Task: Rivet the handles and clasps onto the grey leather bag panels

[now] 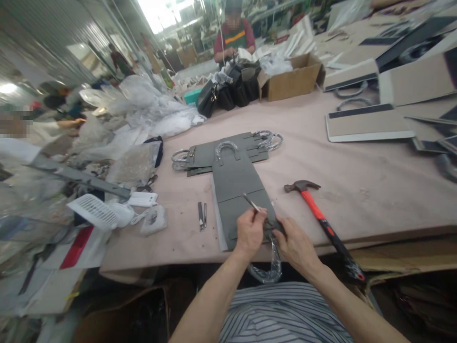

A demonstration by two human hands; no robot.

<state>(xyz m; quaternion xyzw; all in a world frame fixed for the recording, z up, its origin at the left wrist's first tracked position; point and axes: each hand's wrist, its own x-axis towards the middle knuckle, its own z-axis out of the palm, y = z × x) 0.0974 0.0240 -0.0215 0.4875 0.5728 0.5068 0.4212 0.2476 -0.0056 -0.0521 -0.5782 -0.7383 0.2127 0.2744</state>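
A grey bag panel lies lengthwise on the table, with a plastic-wrapped handle at its far end. Another wrapped handle hangs over the table's near edge. My left hand is closed round a slim metal tool, whose end points up and away; its exact kind is unclear. At the panel's near right corner, my right hand grips the edge between thumb and fingers. What lies between the two hands is partly hidden. Under the panel's far end rest more grey bag panels with wrapped handles.
A claw hammer with a red and black handle lies to the right. Two slim tools and a white fan are on the left. Black bags, a cardboard box and a seated person are beyond. Beige panels are stacked right.
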